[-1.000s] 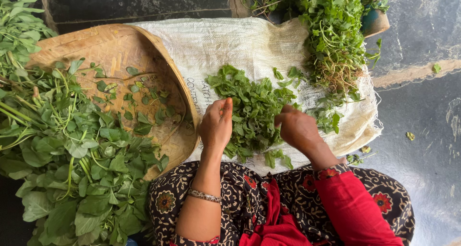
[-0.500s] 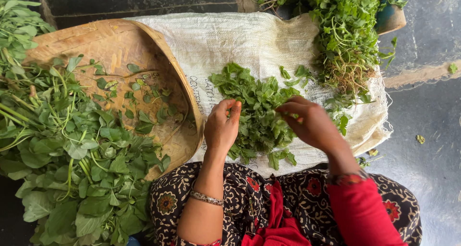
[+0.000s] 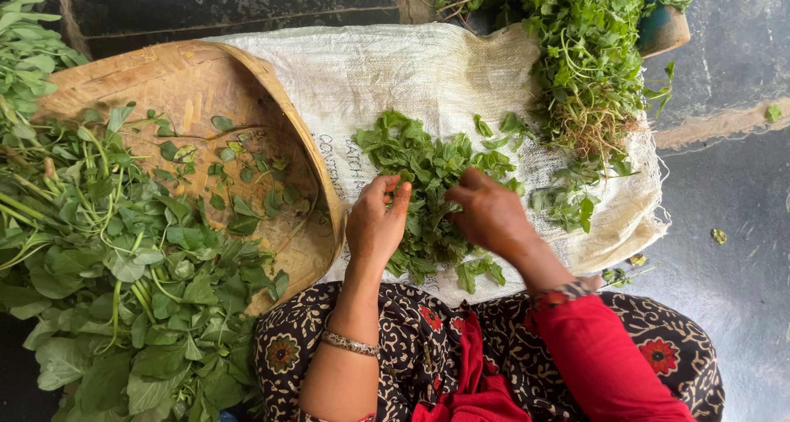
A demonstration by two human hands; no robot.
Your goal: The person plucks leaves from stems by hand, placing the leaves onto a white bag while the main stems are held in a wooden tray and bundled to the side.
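Note:
A heap of small plucked green leaves (image 3: 428, 171) lies on a white woven sack (image 3: 411, 68) spread in front of my lap. My left hand (image 3: 374, 224) rests at the heap's left edge, thumb and fingers pinched close together over the leaves. My right hand (image 3: 487, 212) is on the heap's right side, knuckles up, fingers curled down into the leaves so the tips are hidden. Whether either hand holds leaves does not show. A metal bangle (image 3: 350, 341) circles my left wrist, and a red sleeve (image 3: 609, 364) covers my right arm.
A woven bamboo tray (image 3: 206, 80) with scattered leaves overlaps the sack's left side. Large-leaved greens (image 3: 107, 282) are piled over its near left. A bunch of small-leaved stalks with roots (image 3: 584, 68) lies on the sack's far right, by a blue pot (image 3: 662, 27). Dark stone floor (image 3: 732, 249) surrounds everything.
My right hand has moved left and down into the leaf heap, closer to my left hand. My left hand has stayed in place, its fingers bending slightly.

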